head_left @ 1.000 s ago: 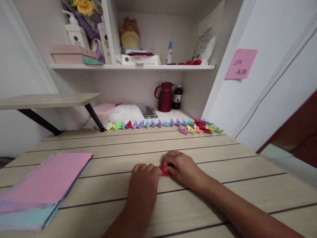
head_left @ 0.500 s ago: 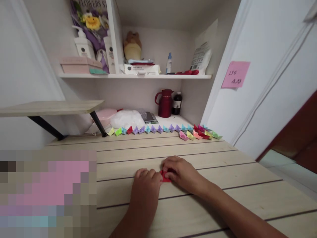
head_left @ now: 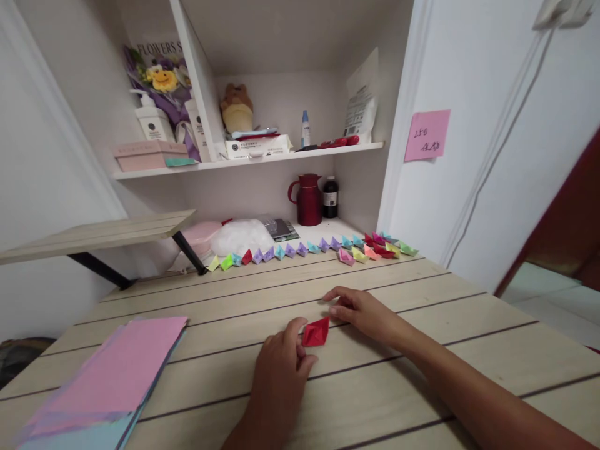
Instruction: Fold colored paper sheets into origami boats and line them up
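Note:
A small red folded paper boat (head_left: 317,332) lies on the wooden table between my two hands. My left hand (head_left: 285,353) is at its left end, thumb and forefinger spread around that side; whether a fingertip touches the paper, I cannot tell. Just to the right and behind the boat, my right hand (head_left: 359,309) is held apart from it, its thumb and fingers parted with nothing in them. Along the table's far edge runs a row of folded paper boats (head_left: 290,250) in purple, blue, green and red, with a shorter second row (head_left: 360,255) at the right.
Pink and blue paper sheets (head_left: 122,359) lie stacked at the left. A raised wooden shelf (head_left: 107,234) on black legs stands behind them. At the back are a dark red jug (head_left: 309,200), a dark bottle (head_left: 330,197) and a white plastic bag (head_left: 241,237).
Both hands have let go of the red paper, and it now shows as a boat. My right hand has drawn away to the right. The camera view has tilted.

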The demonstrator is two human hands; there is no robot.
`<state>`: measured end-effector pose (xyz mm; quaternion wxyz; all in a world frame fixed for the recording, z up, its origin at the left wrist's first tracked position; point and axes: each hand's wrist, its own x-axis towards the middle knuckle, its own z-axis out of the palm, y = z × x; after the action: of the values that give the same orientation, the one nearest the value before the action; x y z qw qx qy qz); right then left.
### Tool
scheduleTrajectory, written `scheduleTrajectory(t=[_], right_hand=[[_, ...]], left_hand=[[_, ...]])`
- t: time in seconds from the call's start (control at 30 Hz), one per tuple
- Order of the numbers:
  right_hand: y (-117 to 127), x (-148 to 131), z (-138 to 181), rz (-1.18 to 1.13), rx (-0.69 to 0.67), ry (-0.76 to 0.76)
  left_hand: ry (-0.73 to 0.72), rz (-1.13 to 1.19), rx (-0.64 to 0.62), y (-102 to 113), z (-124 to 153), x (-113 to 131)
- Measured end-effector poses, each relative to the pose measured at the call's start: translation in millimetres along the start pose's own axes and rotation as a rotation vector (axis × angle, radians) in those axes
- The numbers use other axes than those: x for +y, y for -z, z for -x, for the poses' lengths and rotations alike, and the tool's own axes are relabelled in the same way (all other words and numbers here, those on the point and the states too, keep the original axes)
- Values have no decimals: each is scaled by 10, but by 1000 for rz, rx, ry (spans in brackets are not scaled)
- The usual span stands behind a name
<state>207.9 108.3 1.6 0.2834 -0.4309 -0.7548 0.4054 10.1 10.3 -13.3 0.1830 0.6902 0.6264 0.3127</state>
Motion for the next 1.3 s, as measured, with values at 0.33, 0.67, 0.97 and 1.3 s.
scheduleTrajectory(t=[0.33,0.67,0.97,1.3], right_hand=[[1,-58,41,-55,-38,10],[-113,-77,33,69,-4,87],[-227,-93,-4,157,43,89],[-282,-129,0,179,30,130]], left_hand=[[46,332,-42,187,-56,-164],[25,131,-101,159,-55,-168],[-104,-39,-81,116,-53,-83],[-88,23,-105,95,-75,-73]])
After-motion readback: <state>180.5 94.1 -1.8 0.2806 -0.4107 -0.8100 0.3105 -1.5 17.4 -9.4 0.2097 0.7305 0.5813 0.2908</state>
